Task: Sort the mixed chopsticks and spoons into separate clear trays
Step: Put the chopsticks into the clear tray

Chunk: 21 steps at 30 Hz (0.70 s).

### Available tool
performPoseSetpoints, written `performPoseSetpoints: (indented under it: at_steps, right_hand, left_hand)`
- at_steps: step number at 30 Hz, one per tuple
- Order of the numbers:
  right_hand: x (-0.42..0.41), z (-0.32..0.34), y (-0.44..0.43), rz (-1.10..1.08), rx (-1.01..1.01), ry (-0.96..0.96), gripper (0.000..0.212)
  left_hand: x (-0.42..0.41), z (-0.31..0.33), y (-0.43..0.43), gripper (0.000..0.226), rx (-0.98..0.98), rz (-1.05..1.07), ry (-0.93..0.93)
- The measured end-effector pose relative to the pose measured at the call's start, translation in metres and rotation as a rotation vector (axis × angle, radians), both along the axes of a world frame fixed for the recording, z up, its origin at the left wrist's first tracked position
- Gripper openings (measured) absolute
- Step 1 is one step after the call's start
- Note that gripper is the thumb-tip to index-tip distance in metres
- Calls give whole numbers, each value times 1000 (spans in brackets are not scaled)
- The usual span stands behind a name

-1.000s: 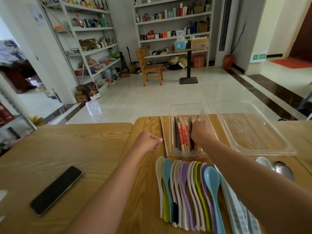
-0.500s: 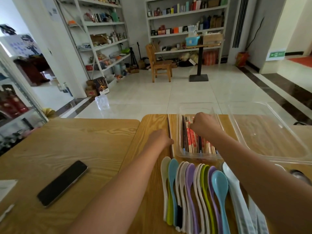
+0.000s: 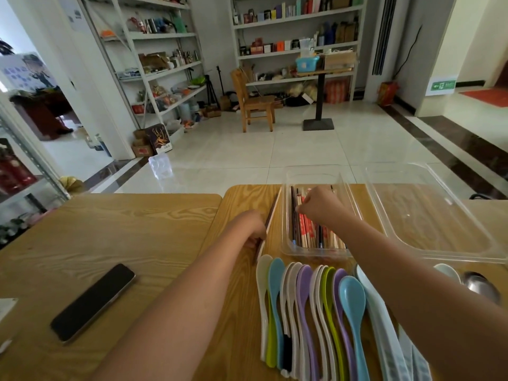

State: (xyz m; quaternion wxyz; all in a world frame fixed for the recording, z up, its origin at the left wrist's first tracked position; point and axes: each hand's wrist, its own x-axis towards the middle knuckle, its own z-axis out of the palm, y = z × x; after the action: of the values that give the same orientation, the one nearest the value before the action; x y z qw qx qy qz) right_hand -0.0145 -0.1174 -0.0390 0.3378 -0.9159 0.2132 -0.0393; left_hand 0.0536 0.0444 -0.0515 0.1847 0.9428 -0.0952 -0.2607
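Chopsticks (image 3: pixel 271 215) along tray's (image 3: pixel 286 229) left outer edge

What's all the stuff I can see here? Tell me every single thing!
tables: two, light wood, side by side
phone: one, black, on the left one
narrow tray: one, clear, on the right one
tray chopsticks: many, wood, red and dark, inside narrow tray
wide tray: one, clear, right of narrow tray
loose chopsticks: seemingly a pair, brown, left of narrow tray
plastic spoons: about a dozen, white, blue, purple, green, row before narrow tray
metal spoon: one, silver, far right
chair: one, wooden, on floor
shelves: two units, white, along walls
left hand: grips loose chopsticks
right hand: pinches tray chopsticks
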Motion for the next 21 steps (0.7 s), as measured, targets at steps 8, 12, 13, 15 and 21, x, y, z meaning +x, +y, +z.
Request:
performPoseSetpoints:
  at_steps: [8,12,13,15,21]
  right_hand:
    - [2,11,12,-105,343,-124,32]
    - [7,27,34,-111,626,-216,30]
    - [8,30,37,-103,668,-227,29]
    - [6,35,40,-97,725,-239,28]
    - [-7,41,33,-117,834,-145,26]
  left_hand:
    - [8,24,22,13,-337,118,-19]
    - [-2,54,20,16,-506,46,-17]
    - [-6,58,19,16,-524,20,-16]
    - [-11,62,16,16,-541,-10,-1]
    - [-23,58,7,19,-637,-14,71]
